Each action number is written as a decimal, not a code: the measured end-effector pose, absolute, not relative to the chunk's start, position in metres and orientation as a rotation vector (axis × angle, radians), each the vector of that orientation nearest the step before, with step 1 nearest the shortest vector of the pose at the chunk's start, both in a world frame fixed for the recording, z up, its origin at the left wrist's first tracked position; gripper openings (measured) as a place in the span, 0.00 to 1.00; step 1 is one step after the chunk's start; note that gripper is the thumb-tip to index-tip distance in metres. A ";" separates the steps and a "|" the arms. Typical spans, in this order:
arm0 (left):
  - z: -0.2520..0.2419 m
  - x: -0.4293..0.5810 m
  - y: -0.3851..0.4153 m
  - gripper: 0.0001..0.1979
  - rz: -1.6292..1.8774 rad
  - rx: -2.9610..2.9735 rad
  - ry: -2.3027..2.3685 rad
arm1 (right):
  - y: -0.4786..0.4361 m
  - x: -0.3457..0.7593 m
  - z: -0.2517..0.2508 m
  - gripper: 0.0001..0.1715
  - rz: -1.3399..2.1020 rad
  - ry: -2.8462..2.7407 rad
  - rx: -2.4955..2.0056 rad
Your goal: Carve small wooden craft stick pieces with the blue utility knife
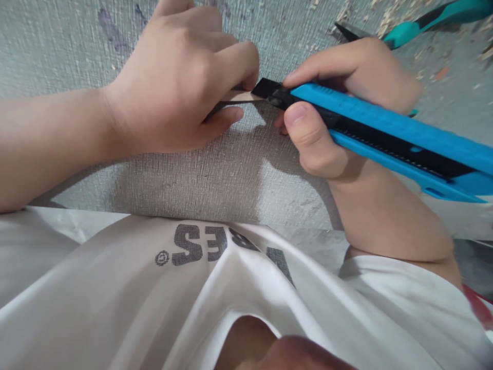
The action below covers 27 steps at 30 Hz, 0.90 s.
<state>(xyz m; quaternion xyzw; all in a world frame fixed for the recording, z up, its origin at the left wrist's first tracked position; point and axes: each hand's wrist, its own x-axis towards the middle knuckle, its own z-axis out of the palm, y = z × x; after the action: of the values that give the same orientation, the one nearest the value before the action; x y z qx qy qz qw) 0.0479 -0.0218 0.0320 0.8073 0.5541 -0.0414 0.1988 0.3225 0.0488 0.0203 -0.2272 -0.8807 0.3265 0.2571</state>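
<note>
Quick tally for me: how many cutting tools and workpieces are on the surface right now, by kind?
Blue knife, in the right hand: 1
Teal-handled tool, lying at the top right: 1
Wooden stick, pinched in the left hand: 1
Total: 3

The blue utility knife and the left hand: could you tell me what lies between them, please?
In the head view, a thin tan strip pinched by the left hand bridges the gap; the blue utility knife, in the right hand, meets its tip.
</note>
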 end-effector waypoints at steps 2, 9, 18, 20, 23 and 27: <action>0.034 0.049 -0.022 0.29 -0.152 2.228 1.564 | 0.049 0.322 0.021 0.21 0.890 -2.389 -0.613; 0.025 0.041 -0.027 0.34 0.031 2.330 1.501 | 0.050 0.324 0.020 0.21 0.905 -2.381 -0.594; 0.037 0.050 -0.022 0.34 -0.161 2.234 1.576 | 0.050 0.324 0.019 0.21 0.907 -2.377 -0.598; 0.034 0.048 -0.023 0.34 -0.131 2.259 1.569 | 0.050 0.324 0.019 0.21 0.905 -2.385 -0.612; 0.027 0.043 -0.025 0.33 0.012 2.339 1.523 | 0.049 0.324 0.020 0.21 0.900 -2.403 -0.622; 0.026 0.043 -0.024 0.32 -0.015 2.325 1.534 | 0.049 0.324 0.019 0.21 0.903 -2.396 -0.619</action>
<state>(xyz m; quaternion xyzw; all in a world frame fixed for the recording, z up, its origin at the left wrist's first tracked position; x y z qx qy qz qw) 0.0431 -0.0239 0.0259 0.8214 0.5421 -0.0051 0.1772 0.3244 0.0487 0.0194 -0.2276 -0.8805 0.3316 0.2508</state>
